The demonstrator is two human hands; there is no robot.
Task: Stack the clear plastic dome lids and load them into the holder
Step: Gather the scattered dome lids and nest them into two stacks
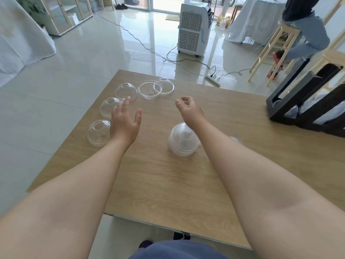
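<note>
Loose lids (109, 108): clear, thin, glossy domes, lying just beyond the left hand (124, 122), whose fingers are spread and hold nothing. Right hand (188, 110): loosely curled, empty (the nested stack (183, 140) sits under its wrist). The nearest lid is best gripped lightly at the rim and lowered squarely onto the stack; the holder (306, 101) stands well right.

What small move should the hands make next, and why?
Probably the left hand closes on the nearest loose dome lid to carry it to the lid stack: both hands are empty, five lids lie unstacked, and its fingers already reach that lid.
</note>
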